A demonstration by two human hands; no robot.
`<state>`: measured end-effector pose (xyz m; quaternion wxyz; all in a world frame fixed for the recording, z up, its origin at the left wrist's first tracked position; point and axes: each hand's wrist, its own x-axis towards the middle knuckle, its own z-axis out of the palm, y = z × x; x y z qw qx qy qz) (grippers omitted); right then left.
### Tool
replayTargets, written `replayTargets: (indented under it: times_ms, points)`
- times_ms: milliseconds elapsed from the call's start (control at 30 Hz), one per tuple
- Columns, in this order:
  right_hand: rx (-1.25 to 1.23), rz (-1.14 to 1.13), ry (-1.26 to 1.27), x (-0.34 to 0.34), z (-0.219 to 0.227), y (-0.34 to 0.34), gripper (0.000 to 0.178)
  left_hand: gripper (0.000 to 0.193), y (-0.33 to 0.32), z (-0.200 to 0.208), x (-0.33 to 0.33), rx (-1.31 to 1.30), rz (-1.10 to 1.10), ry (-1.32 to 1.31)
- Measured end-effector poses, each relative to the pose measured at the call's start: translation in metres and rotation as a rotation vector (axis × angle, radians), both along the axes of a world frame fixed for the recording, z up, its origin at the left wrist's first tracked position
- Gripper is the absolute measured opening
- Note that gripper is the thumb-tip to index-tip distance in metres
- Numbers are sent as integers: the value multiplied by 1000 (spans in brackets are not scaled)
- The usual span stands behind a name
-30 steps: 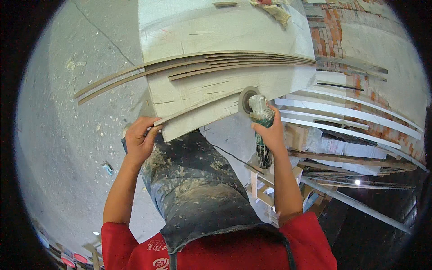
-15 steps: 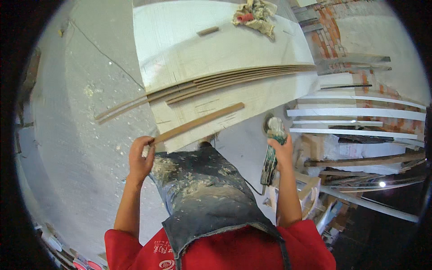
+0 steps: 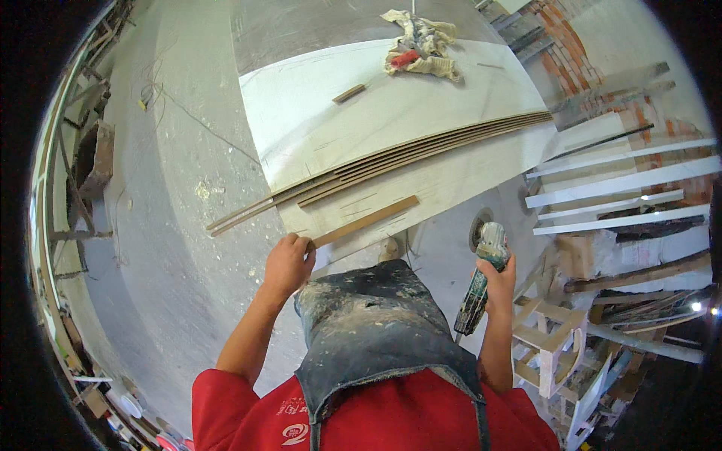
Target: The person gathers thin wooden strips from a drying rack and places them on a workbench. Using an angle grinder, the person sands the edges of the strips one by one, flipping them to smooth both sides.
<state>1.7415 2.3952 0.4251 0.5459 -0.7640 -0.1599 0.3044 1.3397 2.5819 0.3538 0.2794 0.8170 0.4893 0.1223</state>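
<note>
My left hand (image 3: 289, 264) is closed round the near left end of a thin brown strip (image 3: 368, 221). The strip lies slantwise over the front part of a pale board (image 3: 391, 105), its far end resting near the board's front edge. In my right hand (image 3: 499, 284) is an angle grinder (image 3: 472, 302), gripped round its dark green body. The grinder's head and round disc (image 3: 480, 225) point away from me, off the right side of the board and apart from the strip. Behind the held strip, a bundle of long brown strips (image 3: 436, 149) lies across the board, overhanging its left edge.
A crumpled cloth (image 3: 432, 45) with a red piece and a short brown offcut (image 3: 349, 94) lie on the board's far part. White strips (image 3: 624, 180) and timber crowd the right, near a wooden stool (image 3: 553, 331). A cable (image 3: 199, 120) crosses the dusty floor at left.
The whole view has shifted, so the board and both hands appear farther right and lower. The grinder's disc is slightly farther from the strip's end. Both hands keep their holds.
</note>
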Motion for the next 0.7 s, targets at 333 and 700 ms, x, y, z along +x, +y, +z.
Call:
replayTargets:
  times_ms: [333,700]
  points:
    - [77,-155,65,5,-3,-15,75,19,147,14,24,104,68,-64]
    - [111,-255,92,9,-11,-24,76,25,248,-66,63,386,72,101]
